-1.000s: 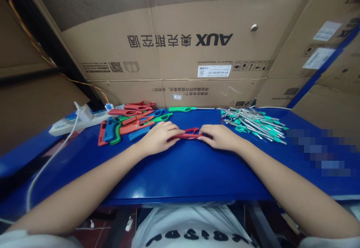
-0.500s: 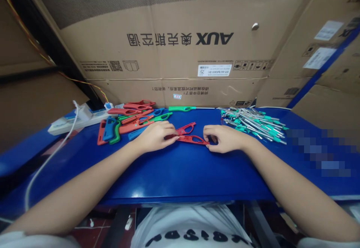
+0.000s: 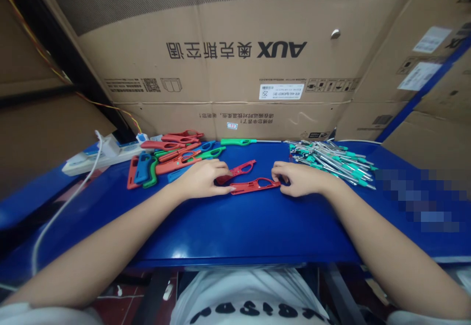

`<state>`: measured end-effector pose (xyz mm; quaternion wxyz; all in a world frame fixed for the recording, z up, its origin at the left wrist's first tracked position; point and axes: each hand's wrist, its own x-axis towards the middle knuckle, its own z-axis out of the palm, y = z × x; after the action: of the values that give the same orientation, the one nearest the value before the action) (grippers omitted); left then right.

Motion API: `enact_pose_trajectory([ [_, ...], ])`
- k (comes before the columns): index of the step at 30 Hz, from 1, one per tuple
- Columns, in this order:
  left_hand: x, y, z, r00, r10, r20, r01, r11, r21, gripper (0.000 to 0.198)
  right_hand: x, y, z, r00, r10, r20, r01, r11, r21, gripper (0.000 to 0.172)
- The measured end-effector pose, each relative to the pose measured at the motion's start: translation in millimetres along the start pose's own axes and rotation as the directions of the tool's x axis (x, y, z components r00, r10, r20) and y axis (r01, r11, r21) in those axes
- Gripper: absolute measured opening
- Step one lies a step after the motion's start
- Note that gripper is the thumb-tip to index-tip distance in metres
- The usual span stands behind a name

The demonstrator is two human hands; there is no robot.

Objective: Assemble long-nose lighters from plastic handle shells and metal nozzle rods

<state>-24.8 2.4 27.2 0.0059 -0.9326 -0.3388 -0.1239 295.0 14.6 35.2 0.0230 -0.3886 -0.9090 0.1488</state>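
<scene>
Left hand (image 3: 206,178) grips the far red lighter-handle shell (image 3: 235,171), thumb against the left end of the near red shell (image 3: 248,186); right hand (image 3: 300,179) pinches that shell's right tip. Both sit mid-width between the tabletop's (image 3: 246,231) side edges. Support both ends; avoid flexing the thin loop.
</scene>
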Motion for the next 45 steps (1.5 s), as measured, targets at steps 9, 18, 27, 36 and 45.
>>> enact_pose_trajectory([
  [9, 0, -2, 4.8, 0.999, -0.008, 0.04, 0.011, 0.997, -0.072, 0.037, 2, 7, 4, 0.999, 0.005, -0.045, -0.007, 0.999, -0.031, 0.013],
  [18, 0, -11, 12.5, 1.0, -0.001, 0.025, 0.004, 0.991, -0.131, 0.028, 6, 5, 0, 0.985, 0.037, -0.17, -0.045, 0.998, -0.047, 0.003],
  [27, 2, -11, 9.8, 1.0, -0.002, 0.016, 0.005, 0.983, -0.183, 0.026, 3, 9, -7, 0.912, 0.094, -0.399, -0.167, 0.974, -0.151, 0.01],
  [36, 1, -9, 11.8, 0.999, 0.051, 0.01, -0.048, 0.97, -0.238, 0.025, 10, 14, -2, 0.819, 0.338, -0.463, -0.352, 0.934, 0.06, 0.016],
  [45, 1, 0, 14.7, 0.987, 0.159, -0.029, -0.161, 0.945, -0.285, 0.025, 17, 15, 9, 0.891, 0.359, -0.279, -0.341, 0.933, 0.113, 0.013],
])
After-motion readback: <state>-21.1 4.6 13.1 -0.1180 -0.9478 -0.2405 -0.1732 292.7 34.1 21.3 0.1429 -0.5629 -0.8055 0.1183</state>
